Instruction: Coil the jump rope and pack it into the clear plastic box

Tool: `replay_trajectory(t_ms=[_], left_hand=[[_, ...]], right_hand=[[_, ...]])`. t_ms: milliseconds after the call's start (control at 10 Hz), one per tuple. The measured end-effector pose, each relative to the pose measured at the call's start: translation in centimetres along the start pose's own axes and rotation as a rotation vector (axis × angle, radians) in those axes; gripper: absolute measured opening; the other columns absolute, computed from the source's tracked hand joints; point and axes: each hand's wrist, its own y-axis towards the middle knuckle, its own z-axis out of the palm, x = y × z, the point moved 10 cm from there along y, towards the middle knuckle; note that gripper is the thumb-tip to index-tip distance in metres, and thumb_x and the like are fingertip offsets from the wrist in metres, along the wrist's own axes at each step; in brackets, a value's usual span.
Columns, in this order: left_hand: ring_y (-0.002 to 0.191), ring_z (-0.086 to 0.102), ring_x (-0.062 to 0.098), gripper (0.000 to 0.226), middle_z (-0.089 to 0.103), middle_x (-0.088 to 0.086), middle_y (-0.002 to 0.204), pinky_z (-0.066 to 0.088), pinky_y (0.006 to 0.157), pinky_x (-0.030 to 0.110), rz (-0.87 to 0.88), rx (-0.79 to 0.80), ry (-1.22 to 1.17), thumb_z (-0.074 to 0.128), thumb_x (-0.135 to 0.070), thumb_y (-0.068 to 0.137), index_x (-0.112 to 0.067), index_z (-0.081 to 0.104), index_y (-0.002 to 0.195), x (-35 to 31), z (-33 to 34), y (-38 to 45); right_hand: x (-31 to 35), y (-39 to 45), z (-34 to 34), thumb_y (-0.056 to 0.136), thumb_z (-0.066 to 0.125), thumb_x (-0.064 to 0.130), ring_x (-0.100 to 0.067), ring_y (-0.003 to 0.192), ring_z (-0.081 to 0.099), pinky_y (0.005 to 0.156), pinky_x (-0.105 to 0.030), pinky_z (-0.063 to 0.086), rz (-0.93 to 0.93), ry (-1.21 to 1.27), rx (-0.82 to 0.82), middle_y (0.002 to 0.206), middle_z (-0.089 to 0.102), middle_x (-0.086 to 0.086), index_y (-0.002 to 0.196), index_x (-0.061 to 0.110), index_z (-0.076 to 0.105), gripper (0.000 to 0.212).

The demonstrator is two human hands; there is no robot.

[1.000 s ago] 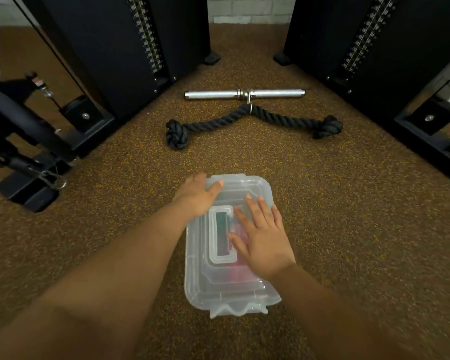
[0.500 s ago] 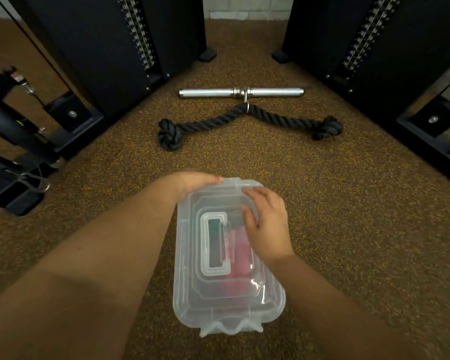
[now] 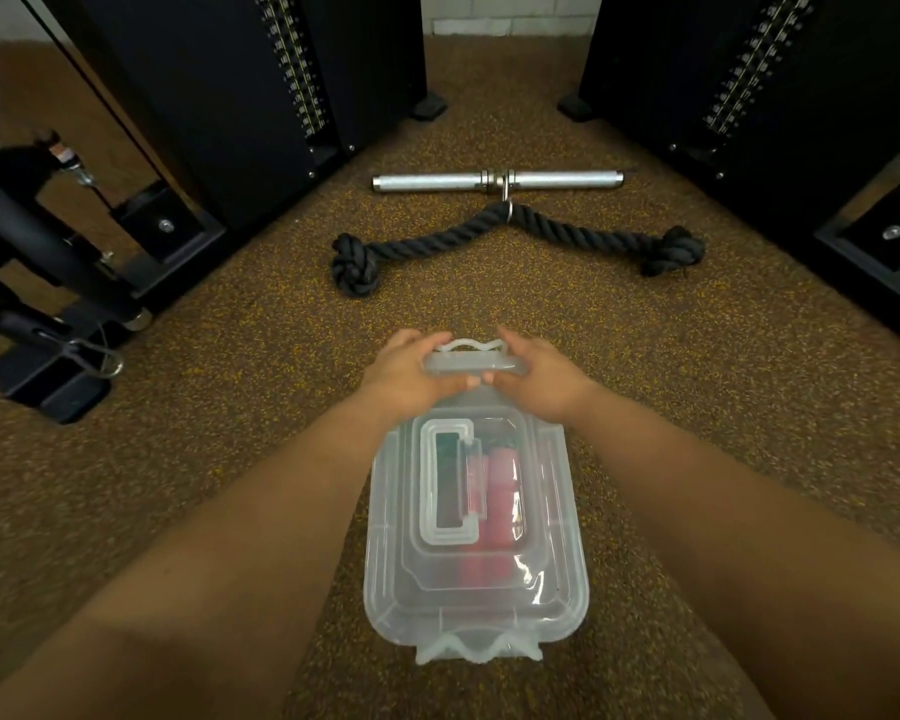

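The clear plastic box [image 3: 552, 595] lies on the floor between my forearms with its lid on. Through the lid I see the jump rope [image 3: 500, 491] inside, its pink handles side by side next to a dark part under the lid's flat carry handle. The far latch [image 3: 471, 362] of the box is lifted. My left hand [image 3: 409, 374] grips its left end and my right hand [image 3: 539, 376] grips its right end, thumbs underneath. The near latch [image 3: 476, 649] sits at the box's front edge.
A black knotted triceps rope [image 3: 515, 236] and a chrome bar [image 3: 497, 180] lie on the speckled rubber floor beyond the box. Black weight-stack machines [image 3: 261, 96] stand left and right [image 3: 749, 96]. A cable carabiner [image 3: 97, 358] rests at the left.
Both hands left the top of the lid and moved forward to the far end of the box. They now hold the far latch, which stands up.
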Motion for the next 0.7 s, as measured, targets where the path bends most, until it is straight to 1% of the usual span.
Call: replay_trajectory(t_ms=[100, 200, 300, 400, 500, 600, 700], left_hand=[[0.122, 0.042, 0.018, 0.055, 0.038, -0.002, 0.131, 0.035, 0.108, 0.031, -0.010, 0.005, -0.022, 0.072, -0.036, 0.079, -0.029, 0.055, 0.131, 0.3, 0.0, 0.4], [0.121, 0.047, 0.021, 0.044, 0.043, -0.003, 0.132, 0.037, 0.107, 0.038, 0.011, -0.084, 0.025, 0.070, -0.034, 0.081, -0.029, 0.061, 0.124, 0.0, -0.1, 0.3], [0.119, 0.049, 0.018, 0.040, 0.047, -0.006, 0.137, 0.035, 0.106, 0.040, 0.022, -0.193, 0.126, 0.066, -0.036, 0.085, -0.031, 0.061, 0.123, -0.4, -0.6, -0.5], [0.139, 0.030, 0.019, 0.043, 0.037, -0.005, 0.150, 0.018, 0.115, 0.052, 0.029, -0.205, 0.310, 0.049, -0.040, 0.094, -0.033, 0.047, 0.136, -0.9, -0.3, -1.5], [0.148, -0.013, 0.020, 0.055, -0.006, -0.002, 0.162, -0.006, 0.116, 0.056, 0.030, -0.133, 0.583, 0.018, -0.040, 0.100, -0.028, 0.003, 0.152, -1.1, 1.4, -3.5], [0.146, -0.020, 0.020, 0.061, -0.021, 0.000, 0.160, -0.007, 0.118, 0.051, 0.025, -0.010, 0.626, 0.020, -0.035, 0.100, -0.022, -0.011, 0.151, -1.4, 2.6, -5.3], [0.149, -0.001, 0.021, 0.060, 0.000, 0.005, 0.162, 0.005, 0.120, 0.043, 0.042, 0.053, 0.613, 0.032, -0.028, 0.098, -0.017, 0.010, 0.152, -2.7, 1.5, -5.9]], right_hand=[[-0.2, 0.5, -0.3, 0.092, 0.056, 0.038, -0.028, 0.129, 0.043, 0.105, -0.039, 0.039, 0.028, -0.038, 0.000, 0.146, 0.037, -0.007, 0.145, 0.029, 0.031, 0.060], [0.4, 0.6, -0.7, 0.090, 0.059, 0.034, -0.025, 0.117, 0.051, 0.096, -0.037, 0.042, 0.012, -0.078, -0.063, 0.133, 0.048, -0.006, 0.133, 0.026, 0.044, 0.046], [1.2, 0.1, -1.1, 0.092, 0.057, 0.030, -0.028, 0.114, 0.052, 0.095, -0.037, 0.042, -0.013, -0.134, -0.131, 0.130, 0.048, -0.009, 0.126, 0.022, 0.048, 0.035], [1.1, -0.5, -0.7, 0.096, 0.049, 0.032, -0.033, 0.121, 0.048, 0.098, -0.042, 0.041, 0.035, -0.169, -0.161, 0.140, 0.041, -0.010, 0.135, 0.026, 0.041, 0.040], [0.6, -2.0, 0.5, 0.101, 0.031, 0.035, -0.035, 0.144, 0.020, 0.111, -0.049, 0.027, 0.121, -0.292, -0.140, 0.160, 0.012, -0.006, 0.150, 0.031, 0.014, 0.052], [1.3, -3.8, 1.7, 0.101, 0.025, 0.031, -0.032, 0.148, -0.003, 0.118, -0.047, 0.012, 0.102, -0.383, -0.114, 0.162, -0.007, -0.001, 0.153, 0.025, 0.000, 0.058], [3.4, -5.0, 1.8, 0.100, 0.029, 0.027, -0.032, 0.148, 0.002, 0.118, -0.045, 0.012, 0.017, -0.456, -0.071, 0.162, 0.004, -0.004, 0.152, 0.018, 0.011, 0.056]])
